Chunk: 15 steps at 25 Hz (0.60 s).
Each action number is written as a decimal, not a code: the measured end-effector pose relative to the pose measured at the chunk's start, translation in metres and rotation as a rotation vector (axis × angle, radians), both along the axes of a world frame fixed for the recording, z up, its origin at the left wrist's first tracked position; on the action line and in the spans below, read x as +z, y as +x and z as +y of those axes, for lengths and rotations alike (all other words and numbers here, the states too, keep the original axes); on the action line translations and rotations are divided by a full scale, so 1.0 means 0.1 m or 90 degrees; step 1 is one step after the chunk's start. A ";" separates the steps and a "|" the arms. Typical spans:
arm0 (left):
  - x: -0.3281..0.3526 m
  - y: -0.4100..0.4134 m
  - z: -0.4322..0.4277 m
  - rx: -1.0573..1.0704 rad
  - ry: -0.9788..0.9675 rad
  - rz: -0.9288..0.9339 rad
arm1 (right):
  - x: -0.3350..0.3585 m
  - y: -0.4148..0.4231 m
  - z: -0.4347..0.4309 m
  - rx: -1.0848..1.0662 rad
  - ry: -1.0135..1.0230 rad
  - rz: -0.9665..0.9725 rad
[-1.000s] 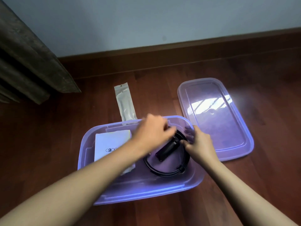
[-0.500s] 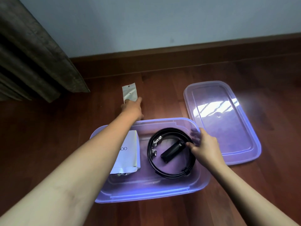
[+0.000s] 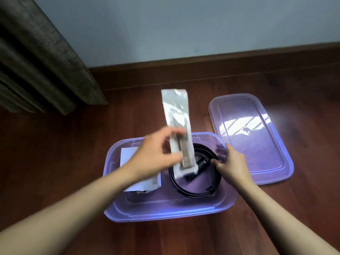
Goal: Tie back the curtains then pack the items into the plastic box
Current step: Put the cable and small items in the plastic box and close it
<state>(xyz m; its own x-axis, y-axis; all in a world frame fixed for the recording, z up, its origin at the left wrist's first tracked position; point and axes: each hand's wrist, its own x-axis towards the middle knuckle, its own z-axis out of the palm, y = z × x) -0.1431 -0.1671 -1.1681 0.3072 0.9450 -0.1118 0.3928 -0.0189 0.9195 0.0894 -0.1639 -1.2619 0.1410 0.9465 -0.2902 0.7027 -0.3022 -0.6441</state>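
Note:
A purple translucent plastic box [image 3: 165,212] sits open on the wooden floor. Inside lie a white packet [image 3: 128,155] on the left and a coiled black cable [image 3: 195,193] with a small black device [image 3: 199,167] on the right. My left hand [image 3: 154,155] pinches a long silvery pouch [image 3: 177,115] and holds it upright above the box, its lower end over the coil. My right hand [image 3: 230,162] grips the coil at its right side, by the box's right wall. The grey curtain [image 3: 36,57] hangs at the upper left.
The box's purple lid [image 3: 257,140] lies flat on the floor just right of the box, with a bright reflection on it. A wooden skirting board [image 3: 220,67] and a pale blue wall run behind. Bare wooden floor surrounds the box.
My left hand reached out to the pouch lying on the floor behind the box, picked it up and brought it back over the box. My right hand stayed on the coil.

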 end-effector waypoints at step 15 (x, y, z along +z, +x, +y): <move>-0.47 0.46 -0.32 -0.226 0.093 0.796 | -0.03 0.02 0.01 -0.009 0.007 -0.003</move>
